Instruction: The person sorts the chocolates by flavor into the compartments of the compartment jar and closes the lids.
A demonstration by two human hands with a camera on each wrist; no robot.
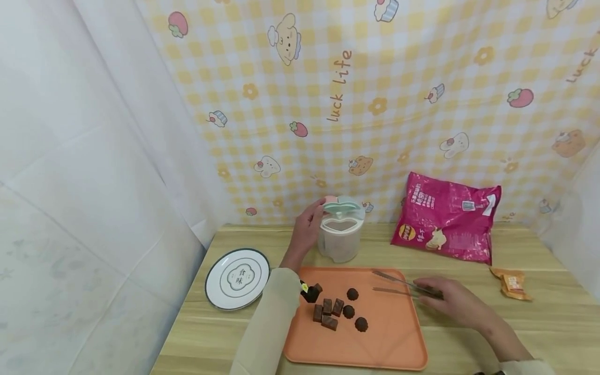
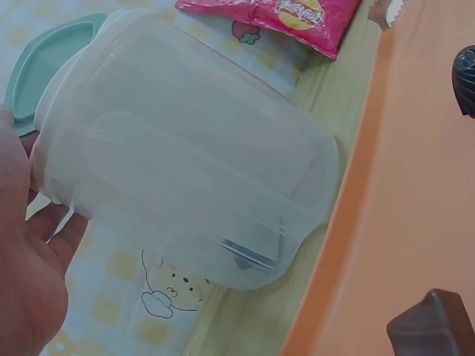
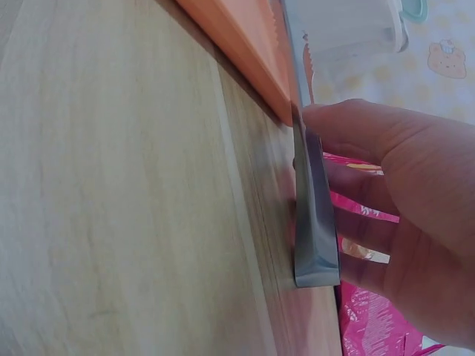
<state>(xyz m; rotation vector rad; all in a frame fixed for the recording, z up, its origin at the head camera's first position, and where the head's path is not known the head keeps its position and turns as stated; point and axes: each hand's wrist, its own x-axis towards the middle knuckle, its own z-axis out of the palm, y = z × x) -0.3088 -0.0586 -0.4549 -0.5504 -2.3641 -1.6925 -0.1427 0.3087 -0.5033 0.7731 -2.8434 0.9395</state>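
- Orientation: clock positions are taken about the center of the orange tray (image 1: 389, 346) in the head view, with 12 o'clock away from the person.
- Step in hand (judged): the canister (image 1: 339, 248) is steadied with its flap raised while the tongs (image 1: 407, 282) are aimed at the chocolates.
- Left hand (image 1: 307, 229): fingers curled at the canister's lid rim, on its 9 o'clock side; whether the thumb presses the flap cannot be told. A firm, light hold should prevent tipping without denting the wall.
- Right hand (image 1: 452, 302): thumb and fingers pinch the tongs' two arms at 2 o'clock; the serrated tips stand apart, with nothing between them. Gentle, even pressure should suit the fluted chocolates (image 1: 361, 324), which could roll; the rectangular chocolates (image 1: 329, 323) are best gripped across flat sides.
- Canister: upright near 12 o'clock, just beyond the tray; frosted, translucent plastic with a shaped mouth and mint-green flap (image 1: 341, 208). A dark strip shows low on its wall; its nature is unclear.
- Chocolates: dark brown and glossy; rectangular ones cluster toward 9 o'clock, three fluted rounds lie nearer center.
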